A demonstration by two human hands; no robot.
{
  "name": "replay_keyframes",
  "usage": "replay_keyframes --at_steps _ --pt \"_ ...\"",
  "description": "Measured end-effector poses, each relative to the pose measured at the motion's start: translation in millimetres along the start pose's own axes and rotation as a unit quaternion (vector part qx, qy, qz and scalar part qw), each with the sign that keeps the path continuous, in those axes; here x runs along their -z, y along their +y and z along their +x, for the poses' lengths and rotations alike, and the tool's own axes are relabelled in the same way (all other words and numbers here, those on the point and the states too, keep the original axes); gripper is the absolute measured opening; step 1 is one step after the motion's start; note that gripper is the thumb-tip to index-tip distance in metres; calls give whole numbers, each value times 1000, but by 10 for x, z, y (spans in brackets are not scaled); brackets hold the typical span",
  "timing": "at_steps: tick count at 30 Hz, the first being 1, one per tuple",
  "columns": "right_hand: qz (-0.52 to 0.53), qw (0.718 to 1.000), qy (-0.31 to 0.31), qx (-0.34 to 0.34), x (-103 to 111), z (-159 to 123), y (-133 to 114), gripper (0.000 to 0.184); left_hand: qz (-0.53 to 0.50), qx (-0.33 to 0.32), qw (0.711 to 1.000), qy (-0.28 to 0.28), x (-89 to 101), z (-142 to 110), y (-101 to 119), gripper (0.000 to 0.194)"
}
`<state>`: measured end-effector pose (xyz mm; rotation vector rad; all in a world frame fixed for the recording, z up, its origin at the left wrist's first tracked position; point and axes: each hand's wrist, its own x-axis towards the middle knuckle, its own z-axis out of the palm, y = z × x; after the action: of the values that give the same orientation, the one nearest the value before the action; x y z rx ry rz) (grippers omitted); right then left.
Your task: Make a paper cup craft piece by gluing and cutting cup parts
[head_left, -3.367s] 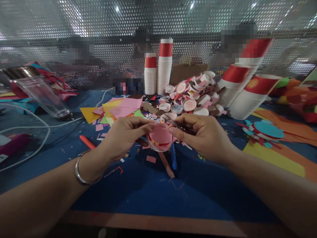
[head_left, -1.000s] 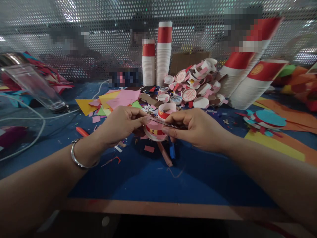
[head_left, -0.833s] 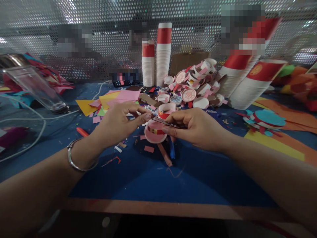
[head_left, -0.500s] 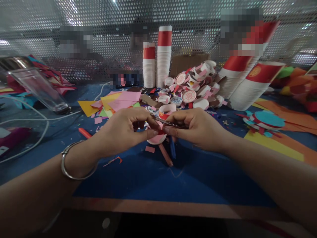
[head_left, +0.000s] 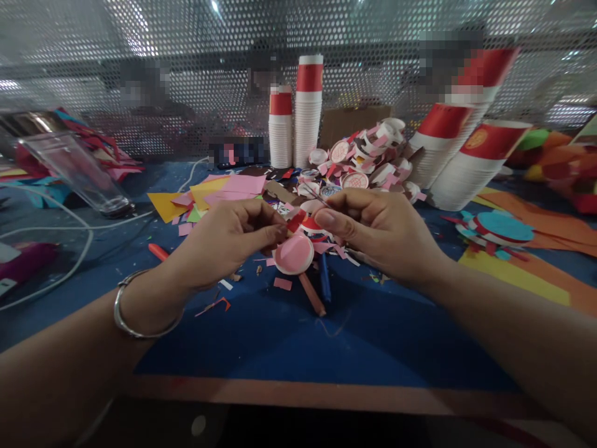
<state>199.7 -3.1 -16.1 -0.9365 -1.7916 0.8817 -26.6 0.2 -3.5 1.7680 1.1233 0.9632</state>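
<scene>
My left hand is closed in a pinch on a small red paper piece, just above a round pink-faced cup bottom lying on the table. To its right, my right hand is closed around a thin pointed metal tool; its tip points up and to the left, and its exact kind is hard to make out. Behind the fingers sits a red and white cut cup ring, partly hidden. A brown crayon-like stick and a blue one lie below the hands.
A heap of cut cup pieces lies behind the hands, near paper cup stacks and leaning cup stacks. Coloured paper sheets are at left, a glass bottle beyond. A blue-topped paper piece sits at right.
My hands have moved apart. The metal tool, earlier lying across between both hands, is now raised in the right hand, its tip pointing up. The pink-faced cup bottom is more exposed.
</scene>
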Motion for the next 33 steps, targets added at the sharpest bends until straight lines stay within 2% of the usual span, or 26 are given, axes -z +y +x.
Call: replay_keyframes --at_steps 5,12,25,33 --pt "-23 999 -46 3 9 7 55 51 -65 13 997 51 9 32 -33 7" --pt "-72 993 -93 -9 -5 9 89 53 -114 11 993 43 -29 12 -61 7" --pt "-101 991 -92 -17 1 15 96 50 -142 2 988 54 -66 7 -56 10" --pt "-115 987 -106 -20 -9 5 91 46 -111 6 993 49 -85 -28 7 11"
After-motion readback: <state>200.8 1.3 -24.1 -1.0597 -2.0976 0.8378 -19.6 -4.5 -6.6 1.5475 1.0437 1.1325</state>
